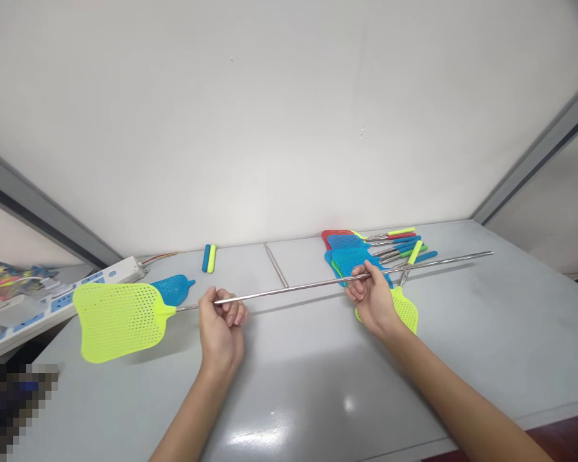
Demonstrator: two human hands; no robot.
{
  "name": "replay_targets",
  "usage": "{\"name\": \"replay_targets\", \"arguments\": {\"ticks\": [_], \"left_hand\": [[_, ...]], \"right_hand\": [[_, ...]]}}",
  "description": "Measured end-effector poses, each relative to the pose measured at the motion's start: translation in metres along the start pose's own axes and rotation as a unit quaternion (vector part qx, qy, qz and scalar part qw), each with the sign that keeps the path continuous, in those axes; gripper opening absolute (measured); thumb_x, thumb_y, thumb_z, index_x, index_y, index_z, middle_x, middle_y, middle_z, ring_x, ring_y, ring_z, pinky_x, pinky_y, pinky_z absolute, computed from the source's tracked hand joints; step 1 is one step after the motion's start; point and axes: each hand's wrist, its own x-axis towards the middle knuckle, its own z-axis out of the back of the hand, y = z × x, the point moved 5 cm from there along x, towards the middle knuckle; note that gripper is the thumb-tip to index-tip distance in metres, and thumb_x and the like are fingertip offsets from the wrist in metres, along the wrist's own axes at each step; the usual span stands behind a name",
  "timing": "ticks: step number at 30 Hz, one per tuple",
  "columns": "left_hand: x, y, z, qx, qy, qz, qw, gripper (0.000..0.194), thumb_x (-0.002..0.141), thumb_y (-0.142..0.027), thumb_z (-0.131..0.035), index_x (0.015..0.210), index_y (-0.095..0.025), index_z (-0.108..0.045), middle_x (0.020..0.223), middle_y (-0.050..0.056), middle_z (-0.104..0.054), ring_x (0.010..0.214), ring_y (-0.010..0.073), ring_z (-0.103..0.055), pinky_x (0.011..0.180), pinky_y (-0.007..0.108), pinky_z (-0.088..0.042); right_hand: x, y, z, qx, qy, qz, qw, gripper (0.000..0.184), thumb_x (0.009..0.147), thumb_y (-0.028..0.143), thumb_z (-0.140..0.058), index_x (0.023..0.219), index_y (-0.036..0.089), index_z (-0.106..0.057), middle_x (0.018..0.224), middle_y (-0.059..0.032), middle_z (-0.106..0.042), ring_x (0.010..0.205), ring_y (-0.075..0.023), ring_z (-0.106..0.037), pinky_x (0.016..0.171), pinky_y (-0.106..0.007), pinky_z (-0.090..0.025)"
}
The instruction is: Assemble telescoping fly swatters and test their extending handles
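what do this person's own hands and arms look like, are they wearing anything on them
The left hand and the right hand are both bare: no gloves, rings, watch or bracelet can be seen. The left forearm and right forearm look slim and are bare as well, with no sleeves in view and no clear markings.

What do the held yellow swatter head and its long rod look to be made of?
Yellow swatter head: probably matte plastic, one even bright colour with moulded-looking holes. Long rod: likely metal, polished, silvery with bright streaks.
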Motion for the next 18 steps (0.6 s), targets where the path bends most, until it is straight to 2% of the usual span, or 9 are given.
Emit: {"name": "replay_targets", "arguments": {"ticks": [2, 6, 9, 11, 14, 18], "left_hand": [[-0.003, 0.005, -0.006, 0.011, 0.025, 0.024, 0.999, 0.031, 0.077, -0.034, -0.041, 0.051, -0.018, -0.031, 0.039, -0.007, -0.022, 0.036, 0.0063, -0.023, 0.039, 0.020, -0.023], [-0.012, 0.018, -0.018, 0.085, 0.076, 0.053, 0.992, 0.034, 0.078, -0.037, -0.041, 0.052, -0.018, -0.033, 0.042, -0.007, -0.025, 0.037, 0.0063, -0.024, 0.040, 0.020, -0.024], [-0.018, 0.022, -0.024, 0.172, 0.137, 0.051, 0.974, 0.037, 0.079, -0.040, -0.039, 0.050, -0.017, -0.034, 0.041, -0.005, -0.029, 0.040, 0.0074, -0.029, 0.042, 0.021, -0.025], [-0.019, 0.023, -0.024, 0.211, 0.158, 0.051, 0.963, 0.037, 0.079, -0.040, -0.038, 0.051, -0.017, -0.037, 0.040, -0.004, -0.033, 0.042, 0.0085, -0.031, 0.043, 0.021, -0.026], [-0.015, 0.017, -0.020, 0.199, 0.135, 0.037, 0.970, 0.037, 0.079, -0.039, -0.037, 0.049, -0.017, -0.038, 0.038, -0.003, -0.032, 0.041, 0.0089, -0.031, 0.043, 0.022, -0.026], [-0.009, 0.008, -0.013, 0.141, 0.088, 0.009, 0.986, 0.038, 0.079, -0.036, -0.038, 0.046, -0.018, -0.036, 0.038, -0.004, -0.028, 0.038, 0.0081, -0.028, 0.042, 0.022, -0.026]], "right_hand": [[-0.003, -0.003, -0.005, -0.001, 0.021, -0.009, 1.000, 0.026, 0.075, 0.039, -0.047, 0.060, 0.018, -0.051, 0.040, 0.0058, -0.032, 0.036, -0.0068, -0.026, 0.039, -0.021, -0.025], [-0.016, -0.016, -0.023, -0.003, 0.102, -0.059, 0.993, 0.029, 0.077, 0.042, -0.044, 0.066, 0.017, -0.054, 0.043, 0.0042, -0.037, 0.039, -0.0074, -0.031, 0.043, -0.022, -0.028], [-0.026, -0.028, -0.034, -0.026, 0.164, -0.113, 0.980, 0.029, 0.076, 0.043, -0.045, 0.071, 0.016, -0.055, 0.047, 0.0023, -0.043, 0.041, -0.0086, -0.037, 0.044, -0.023, -0.029], [-0.029, -0.031, -0.037, -0.033, 0.183, -0.131, 0.974, 0.028, 0.075, 0.042, -0.046, 0.073, 0.016, -0.056, 0.049, 0.0017, -0.045, 0.042, -0.0089, -0.039, 0.044, -0.023, -0.029], [-0.022, -0.025, -0.029, -0.018, 0.139, -0.104, 0.985, 0.027, 0.074, 0.041, -0.047, 0.072, 0.016, -0.056, 0.045, 0.0032, -0.041, 0.040, -0.0082, -0.036, 0.042, -0.022, -0.027], [-0.006, -0.005, -0.001, 0.039, -0.022, -0.009, 0.999, 0.026, 0.073, 0.039, -0.046, 0.060, 0.017, -0.051, 0.040, 0.0064, -0.032, 0.035, -0.0062, -0.026, 0.038, -0.021, -0.024]]}}
